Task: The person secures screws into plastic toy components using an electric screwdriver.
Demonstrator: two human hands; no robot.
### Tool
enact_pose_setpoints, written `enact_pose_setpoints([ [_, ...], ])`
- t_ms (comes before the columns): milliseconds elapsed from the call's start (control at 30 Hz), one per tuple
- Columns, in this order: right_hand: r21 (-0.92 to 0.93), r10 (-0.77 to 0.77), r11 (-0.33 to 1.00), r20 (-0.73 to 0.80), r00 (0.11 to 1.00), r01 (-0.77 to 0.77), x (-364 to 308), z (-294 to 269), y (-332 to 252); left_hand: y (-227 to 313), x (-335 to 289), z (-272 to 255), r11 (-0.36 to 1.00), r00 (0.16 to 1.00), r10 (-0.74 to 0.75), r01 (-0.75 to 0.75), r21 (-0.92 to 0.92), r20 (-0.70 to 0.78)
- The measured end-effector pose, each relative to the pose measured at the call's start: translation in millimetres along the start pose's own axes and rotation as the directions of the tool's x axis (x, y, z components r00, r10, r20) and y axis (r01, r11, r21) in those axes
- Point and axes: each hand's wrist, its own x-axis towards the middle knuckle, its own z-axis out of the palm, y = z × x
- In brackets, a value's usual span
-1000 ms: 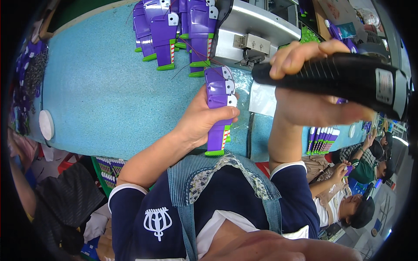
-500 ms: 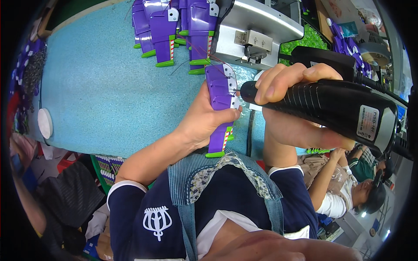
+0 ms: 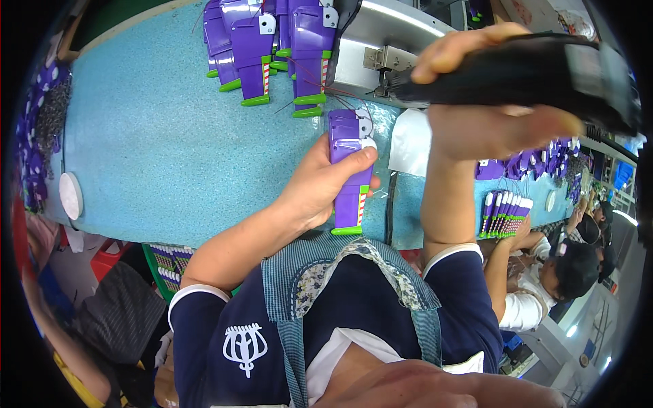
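Observation:
My left hand [image 3: 314, 178] is wrapped round a purple toy leg [image 3: 349, 197] with a white joint at its upper part, a green foot end and a red-and-white striped edge. Thin dark red wires trail from its top. In my right hand [image 3: 473, 132] is a black electric screwdriver [image 3: 510, 73], blurred by motion and held above the table. Its tip end lies over the front of a silver screw feeder [image 3: 364, 61], in line with the small metal block [image 3: 394, 58]; whether they touch I cannot tell.
Several purple toy legs [image 3: 253, 51] lie at the back of the blue table [image 3: 149, 136]. A white round disc [image 3: 70, 194] sits at its left edge, a white sheet [image 3: 409, 143] right of centre. Co-workers [image 3: 537, 285] sit at the right beside a row of parts [image 3: 505, 212].
My right hand has lifted the screwdriver off the leg and moved it up toward the screw feeder. In my left hand the leg has shifted slightly, the thumb now lying across its front.

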Motion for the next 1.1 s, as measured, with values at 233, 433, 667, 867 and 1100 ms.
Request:
enact_pose_setpoints([
  [233, -0.132, -0.103, 0.985, 0.052, 0.993, 0.109, -5, 10, -26, -8, 3, -5, 0.995, 0.993, 0.094, -0.097, 0.039, 0.066],
  [433, -0.083, -0.102, 0.99, 0.154, 0.983, 0.116, 7, -3, -9, -8, 3, -4, 0.995, 0.994, 0.094, -0.093, -0.025, 0.06],
  [667, -0.083, 0.042, 0.995, -0.09, 0.995, -0.05, -40, 39, -42, -6, 3, -5, 0.996, 0.996, 0.088, -0.088, -0.007, 0.022],
  [867, -0.168, 0.01, 0.985, -0.074, 0.997, -0.023, -52, 40, -34, -9, 4, -4, 0.991, 0.991, 0.134, -0.134, -0.011, 0.025],
  [1100, -0.149, 0.009, 0.988, -0.122, 0.993, -0.027, -56, 36, -30, -9, 4, -1, 0.99, 0.991, 0.137, -0.137, 0.01, -0.003],
])
